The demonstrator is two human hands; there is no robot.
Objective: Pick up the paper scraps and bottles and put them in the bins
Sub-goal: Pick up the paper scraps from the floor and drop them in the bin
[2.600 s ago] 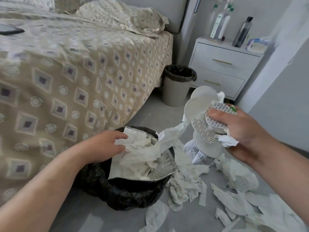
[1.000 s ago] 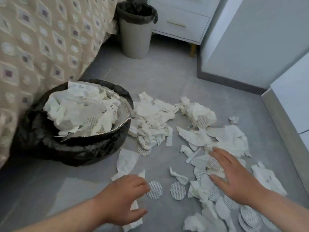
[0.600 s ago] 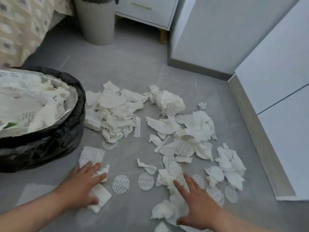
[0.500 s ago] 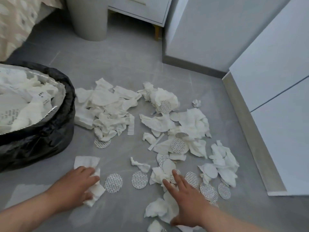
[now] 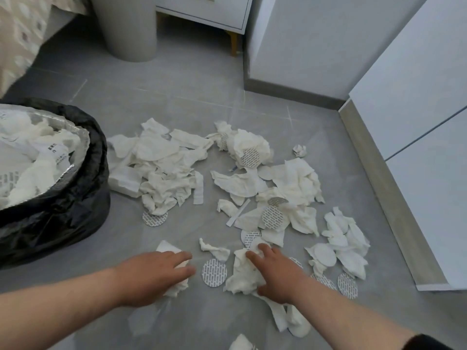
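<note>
1. Lying at the left, the black-bagged bin (image 5: 63, 205) is already heaped with paper; a soft liner, so new loads should be pressed down into the middle, not dropped on the rim.
2. The far pile of crumpled tissue (image 5: 164, 170) sits just beside the bin: light, limp, easily squashed, best taken by the handful from above.
3. The right-hand spread of scraps (image 5: 290, 188) reaches toward the white cabinet (image 5: 417, 122); thin sheets will likely tear if pulled by one corner.
4. The right hand (image 5: 280, 274) presses a wad (image 5: 242, 276) with fingers spread, its grip not yet closed.
5. The left hand (image 5: 151, 276) lies over a folded scrap (image 5: 166, 248), fingers curling loosely around it.
6. The printed paper disc (image 5: 214, 272) lies flat between the hands; stiff and thin, it probably needs a fingernail under its edge.
</note>
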